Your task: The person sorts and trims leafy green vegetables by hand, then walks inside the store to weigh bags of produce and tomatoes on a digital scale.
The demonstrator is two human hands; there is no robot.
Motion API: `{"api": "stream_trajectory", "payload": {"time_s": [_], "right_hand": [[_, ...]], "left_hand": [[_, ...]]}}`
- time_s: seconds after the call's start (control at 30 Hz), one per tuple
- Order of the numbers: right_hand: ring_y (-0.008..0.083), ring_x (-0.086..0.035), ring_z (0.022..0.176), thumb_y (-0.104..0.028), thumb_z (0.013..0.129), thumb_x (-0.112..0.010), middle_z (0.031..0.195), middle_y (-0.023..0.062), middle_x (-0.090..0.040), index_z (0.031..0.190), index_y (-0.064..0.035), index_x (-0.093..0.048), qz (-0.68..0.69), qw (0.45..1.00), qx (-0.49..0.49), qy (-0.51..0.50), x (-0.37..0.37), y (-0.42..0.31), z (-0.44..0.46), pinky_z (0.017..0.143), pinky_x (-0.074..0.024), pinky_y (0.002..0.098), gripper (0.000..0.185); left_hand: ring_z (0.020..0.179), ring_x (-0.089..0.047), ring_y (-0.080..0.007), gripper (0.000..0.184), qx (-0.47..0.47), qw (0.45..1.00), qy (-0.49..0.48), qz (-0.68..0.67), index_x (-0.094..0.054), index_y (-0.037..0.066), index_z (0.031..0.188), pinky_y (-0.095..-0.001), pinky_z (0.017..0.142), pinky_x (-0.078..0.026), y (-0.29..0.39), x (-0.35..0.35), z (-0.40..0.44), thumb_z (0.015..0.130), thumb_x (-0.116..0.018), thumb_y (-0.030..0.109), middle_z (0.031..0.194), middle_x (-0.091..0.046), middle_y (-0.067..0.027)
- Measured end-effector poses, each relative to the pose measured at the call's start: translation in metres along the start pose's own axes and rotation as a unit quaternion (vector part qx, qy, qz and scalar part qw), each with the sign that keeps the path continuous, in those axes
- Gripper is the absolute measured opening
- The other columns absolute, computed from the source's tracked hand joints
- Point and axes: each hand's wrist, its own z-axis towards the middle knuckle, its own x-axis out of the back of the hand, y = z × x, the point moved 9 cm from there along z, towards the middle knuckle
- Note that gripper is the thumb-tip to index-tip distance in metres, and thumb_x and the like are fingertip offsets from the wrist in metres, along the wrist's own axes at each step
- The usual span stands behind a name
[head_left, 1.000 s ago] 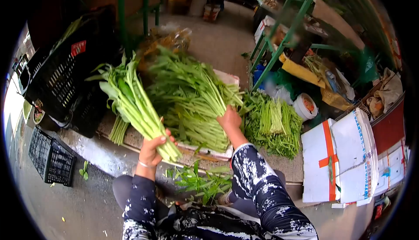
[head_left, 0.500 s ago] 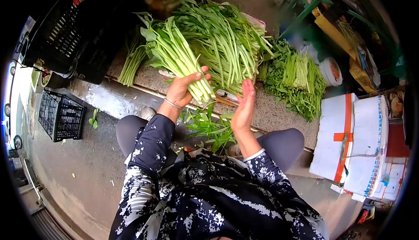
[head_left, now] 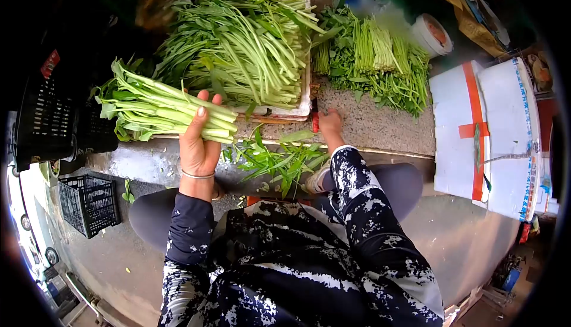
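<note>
A bunch of water spinach lies across the palm of my left hand, its leaves to the left and cut stem ends to the right. My left thumb presses on top of the stems. My right hand is low at the stone ledge, its fingers closed at the red handle of a knife; most of the blade is hard to make out. Right behind the held bunch, a large heap of loose water spinach fills a white foam tray. Loose trimmed leaves lie below, between my knees.
Stacked green bunches sit on the stone ledge at the right, beside a white tub. White foam boxes stand further right. Black crates rise at the left, and a small black basket is on the ground.
My left hand has moved left with the bunch and tipped it nearly level. My right hand has gone from raised and flat down to the red knife handle. The view has shifted.
</note>
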Motion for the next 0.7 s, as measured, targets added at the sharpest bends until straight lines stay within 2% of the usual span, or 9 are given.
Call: {"api": "stream_trajectory", "payload": {"time_s": [0.07,0.13,0.2,0.23,0.27,0.37,0.47,0.53,0.7], "right_hand": [[0.0333,-0.057,0.090,-0.029,0.072,-0.061,0.095,0.0190,-0.060,0.095,-0.0046,-0.057,-0.108,0.986,0.012,-0.126,-0.025,-0.007,-0.009,0.076,-0.0461,0.0403,0.034],[0.0330,-0.058,0.092,-0.029,0.072,-0.060,0.097,0.0177,-0.060,0.098,-0.0043,-0.057,-0.174,0.968,0.036,-0.178,-0.039,-0.011,-0.016,0.078,-0.0464,0.0400,0.035],[0.0294,-0.061,0.083,-0.026,0.073,-0.059,0.087,0.0179,-0.062,0.084,-0.0024,-0.062,-0.171,0.964,0.077,-0.188,-0.042,-0.014,-0.021,0.072,-0.0478,0.0378,0.026],[0.0257,-0.061,0.077,-0.024,0.074,-0.057,0.084,0.0178,-0.062,0.078,-0.0007,-0.061,-0.042,0.977,-0.053,-0.204,-0.034,-0.005,-0.029,0.067,-0.0474,0.0358,0.024],[0.0219,-0.061,0.071,-0.023,0.076,-0.055,0.080,0.0177,-0.062,0.072,0.0009,-0.061,0.086,0.956,-0.183,-0.214,-0.028,0.003,-0.043,0.063,-0.0471,0.0338,0.024],[0.0269,-0.060,0.070,-0.020,0.081,-0.047,0.074,0.0155,-0.060,0.090,0.0027,-0.051,0.262,0.948,-0.045,-0.177,-0.026,-0.032,-0.078,0.062,-0.0446,0.0354,0.025],[0.0331,-0.057,0.066,-0.014,0.081,-0.042,0.075,0.0153,-0.056,0.106,0.0010,-0.037,0.400,0.886,0.056,-0.228,0.038,-0.133,-0.189,0.062,-0.0441,0.0364,0.029],[0.0363,-0.056,0.068,-0.009,0.078,-0.045,0.081,0.0190,-0.054,0.107,-0.0005,-0.035,0.343,0.877,0.266,-0.203,0.060,-0.179,-0.230,0.064,-0.0444,0.0383,0.032],[0.0402,-0.056,0.078,-0.007,0.075,-0.048,0.093,0.0242,-0.053,0.122,-0.0003,-0.024,0.323,0.874,0.303,-0.199,0.058,-0.203,-0.247,0.066,-0.0450,0.0432,0.054]], "left_hand": [[0.109,-0.047,-0.0281,0.058,-0.005,1.000,0.017,-0.003,-0.032,0.012,0.125,-0.0427,0.093,-0.038,-0.005,-0.002,0.001,0.076,-0.063,0.005,0.116,-0.046,-0.0095],[0.109,-0.047,-0.0268,0.053,-0.018,0.998,0.052,-0.019,-0.034,0.009,0.123,-0.0414,0.094,-0.037,-0.008,-0.004,0.004,0.077,-0.061,0.005,0.115,-0.047,-0.0093],[0.108,-0.047,-0.0250,0.045,-0.009,0.996,0.070,-0.063,-0.038,0.005,0.117,-0.0396,0.095,-0.037,-0.013,0.000,0.010,0.079,-0.060,0.003,0.114,-0.047,-0.0087],[0.111,-0.045,-0.0264,0.045,-0.009,0.992,0.091,-0.090,-0.038,0.011,0.118,-0.0413,0.098,-0.033,-0.017,0.008,0.014,0.079,-0.057,0.000,0.116,-0.048,-0.0075],[0.110,-0.046,-0.0245,0.040,-0.004,0.988,0.102,-0.112,-0.040,0.008,0.116,-0.0412,0.099,-0.032,-0.021,0.013,0.018,0.080,-0.057,0.001,0.114,-0.049,-0.0082],[0.106,-0.048,-0.0211,0.026,0.031,0.976,0.153,-0.151,-0.047,0.002,0.108,-0.0417,0.098,-0.032,-0.041,0.029,0.026,0.083,-0.054,0.007,0.108,-0.052,-0.0099],[0.102,-0.049,-0.0211,0.020,0.068,0.960,0.207,-0.178,-0.049,0.003,0.105,-0.0440,0.097,-0.032,-0.058,0.039,0.025,0.086,-0.051,0.009,0.105,-0.053,-0.0106],[0.088,-0.052,-0.0216,0.011,0.092,0.956,0.216,-0.178,-0.050,0.005,0.096,-0.0425,0.090,-0.038,-0.067,0.044,0.018,0.087,-0.049,0.011,0.094,-0.055,-0.0079],[0.090,-0.052,-0.0248,0.013,0.137,0.948,0.235,-0.164,-0.051,0.006,0.093,-0.0453,0.089,-0.039,-0.069,0.044,-0.004,0.088,-0.047,0.017,0.095,-0.057,-0.0085]]}}
